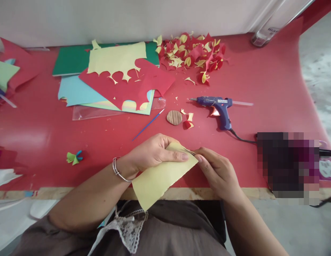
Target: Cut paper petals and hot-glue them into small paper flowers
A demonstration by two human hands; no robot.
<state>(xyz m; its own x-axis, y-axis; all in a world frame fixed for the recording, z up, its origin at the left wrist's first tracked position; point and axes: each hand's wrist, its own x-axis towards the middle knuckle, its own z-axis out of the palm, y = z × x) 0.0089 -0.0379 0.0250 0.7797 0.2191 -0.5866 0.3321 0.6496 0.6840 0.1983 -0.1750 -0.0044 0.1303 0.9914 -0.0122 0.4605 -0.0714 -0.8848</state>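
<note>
My left hand [160, 153] pinches a pale yellow sheet of paper [160, 177] over the table's front edge, thumb on top. The sheet is tilted, and its lower right edge looks slightly ragged. At its right corner, my right hand [216, 170] is closed around small scissors [189, 151]. Only a bit of the thin dark blades shows, at the paper's edge; my fingers hide the handles. Just beyond the hands lie a round piece of corrugated cardboard [174, 117], small red and yellow paper scraps [189, 124] and a thin blue brush [148, 124].
A blue glue gun [215, 106] with a glue stick and cord lies to the right. Red and yellow paper cutouts [192, 53] are heaped at the back. Cut coloured sheets [122, 85] lie back left. A green and blue paper piece [74, 158] sits left; a pixelated patch covers the right.
</note>
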